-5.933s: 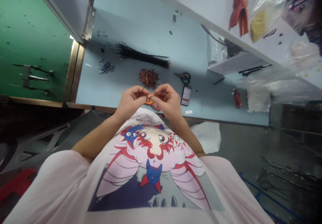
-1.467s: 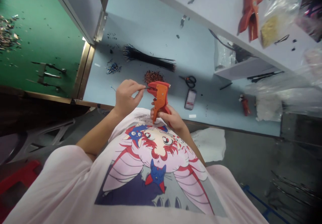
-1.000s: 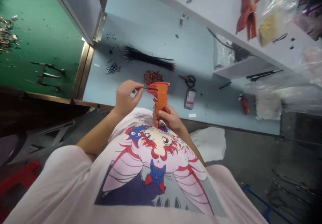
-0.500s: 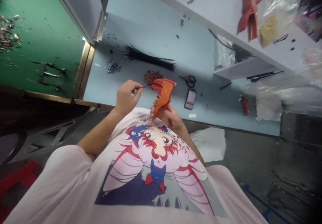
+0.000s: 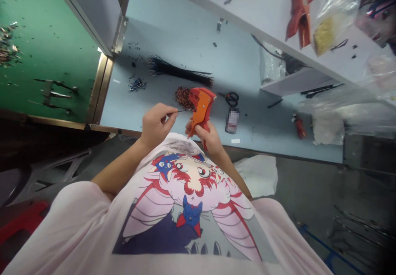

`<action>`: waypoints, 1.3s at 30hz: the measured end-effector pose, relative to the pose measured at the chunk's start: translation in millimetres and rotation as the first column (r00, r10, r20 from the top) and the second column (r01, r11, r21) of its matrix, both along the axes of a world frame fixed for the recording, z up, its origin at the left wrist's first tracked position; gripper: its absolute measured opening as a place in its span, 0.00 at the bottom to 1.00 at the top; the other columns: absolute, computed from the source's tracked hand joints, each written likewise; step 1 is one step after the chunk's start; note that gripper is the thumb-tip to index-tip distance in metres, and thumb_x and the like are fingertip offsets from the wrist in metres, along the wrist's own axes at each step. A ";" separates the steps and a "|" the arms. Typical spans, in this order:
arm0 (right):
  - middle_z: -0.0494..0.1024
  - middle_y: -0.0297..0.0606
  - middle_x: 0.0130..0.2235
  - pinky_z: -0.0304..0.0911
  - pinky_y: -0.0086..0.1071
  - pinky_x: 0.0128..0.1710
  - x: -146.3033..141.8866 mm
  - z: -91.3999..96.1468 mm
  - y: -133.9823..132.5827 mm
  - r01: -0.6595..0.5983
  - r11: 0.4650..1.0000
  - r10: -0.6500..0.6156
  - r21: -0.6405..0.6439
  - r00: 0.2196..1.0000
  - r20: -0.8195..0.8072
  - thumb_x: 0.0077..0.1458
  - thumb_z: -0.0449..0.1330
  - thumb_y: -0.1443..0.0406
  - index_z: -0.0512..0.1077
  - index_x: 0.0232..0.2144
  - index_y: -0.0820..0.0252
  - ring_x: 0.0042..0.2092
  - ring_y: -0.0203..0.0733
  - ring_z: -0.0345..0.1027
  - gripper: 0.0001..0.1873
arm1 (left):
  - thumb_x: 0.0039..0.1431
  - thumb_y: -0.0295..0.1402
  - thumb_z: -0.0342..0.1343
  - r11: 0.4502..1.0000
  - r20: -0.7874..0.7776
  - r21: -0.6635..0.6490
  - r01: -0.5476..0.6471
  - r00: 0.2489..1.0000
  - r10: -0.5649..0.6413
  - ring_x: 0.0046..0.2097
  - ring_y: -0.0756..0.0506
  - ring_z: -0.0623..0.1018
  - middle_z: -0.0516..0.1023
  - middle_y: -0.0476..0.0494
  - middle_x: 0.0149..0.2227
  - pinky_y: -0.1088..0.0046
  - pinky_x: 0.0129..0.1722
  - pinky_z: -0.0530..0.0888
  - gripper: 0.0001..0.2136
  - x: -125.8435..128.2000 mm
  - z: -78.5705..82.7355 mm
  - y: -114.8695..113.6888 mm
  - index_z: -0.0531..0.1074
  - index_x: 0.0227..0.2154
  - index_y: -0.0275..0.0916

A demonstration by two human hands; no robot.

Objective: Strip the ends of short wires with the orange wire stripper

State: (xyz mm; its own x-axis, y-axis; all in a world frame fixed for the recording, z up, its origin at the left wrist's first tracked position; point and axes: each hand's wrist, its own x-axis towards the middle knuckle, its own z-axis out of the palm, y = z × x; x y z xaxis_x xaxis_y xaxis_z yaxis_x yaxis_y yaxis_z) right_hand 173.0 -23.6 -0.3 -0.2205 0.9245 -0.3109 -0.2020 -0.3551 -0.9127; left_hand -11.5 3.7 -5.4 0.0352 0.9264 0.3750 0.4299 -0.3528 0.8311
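Between thumb and fingertips, my left hand pinches a thin dark wire that points right. My right hand is wrapped round the handles of an orange and red wire stripper, its jaws tipped up and leftward. The wire's far end lies beside the stripper, below the jaws; whether it touches is unclear. Just behind the jaws sits a pile of small copper-coloured bits, partly covered by the tool. Beyond it lies a long bundle of black wires.
Right of the stripper are black-handled scissors and a phone. Small blue and silver pieces lie to the left. Another red tool rests far right, and a similar red stripper sits on the shelf beside plastic bags.
The stripper has moved up and its jaws have come away from over the wire's tip. My left hand has shifted slightly downward with the wire. The view has moved a little.
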 end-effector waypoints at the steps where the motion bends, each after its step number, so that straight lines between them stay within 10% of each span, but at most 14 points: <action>1: 0.73 0.38 0.36 0.66 0.35 0.34 -0.2 -1.3 -1.1 -0.013 1.000 0.012 -0.026 0.999 -0.031 0.51 0.60 0.52 0.66 0.43 0.59 0.34 0.40 0.69 0.22 | 0.56 0.30 0.55 0.999 0.045 -0.040 -0.028 0.999 0.030 0.27 0.53 0.68 0.74 0.49 0.28 0.76 0.28 0.65 0.03 -0.1 0.8 0.0 0.74 0.32 0.40; 11: 0.72 0.43 0.50 0.62 0.38 0.49 14.9 -11.1 -2.9 -0.021 0.999 0.019 0.027 0.995 0.099 0.54 0.57 0.53 0.65 0.51 0.56 0.51 0.45 0.65 0.24 | 0.56 0.31 0.56 0.969 0.272 -0.209 -0.132 0.944 0.187 0.28 0.54 0.69 0.73 0.50 0.28 0.78 0.27 0.65 0.04 -6.1 -1.3 9.5 0.74 0.32 0.39; 21: 0.74 0.37 0.33 0.69 0.34 0.31 8.8 -8.9 -3.6 0.015 0.969 -0.039 -0.247 0.995 -0.092 0.51 0.60 0.53 0.66 0.44 0.61 0.32 0.38 0.69 0.23 | 0.56 0.30 0.56 0.978 0.189 -0.169 -0.124 0.969 0.156 0.33 0.52 0.71 0.73 0.49 0.31 0.77 0.28 0.65 0.04 -4.1 -2.0 11.0 0.75 0.32 0.40; 39: 0.73 0.37 0.30 0.69 0.32 0.27 8.5 5.3 -12.0 -0.208 0.938 0.141 -0.277 0.959 -0.245 0.50 0.64 0.57 0.67 0.39 0.63 0.28 0.37 0.69 0.19 | 0.57 0.30 0.55 0.995 0.066 -0.080 -0.060 0.996 0.066 0.32 0.51 0.70 0.75 0.48 0.32 0.74 0.31 0.67 0.03 0.5 -4.6 5.6 0.74 0.32 0.40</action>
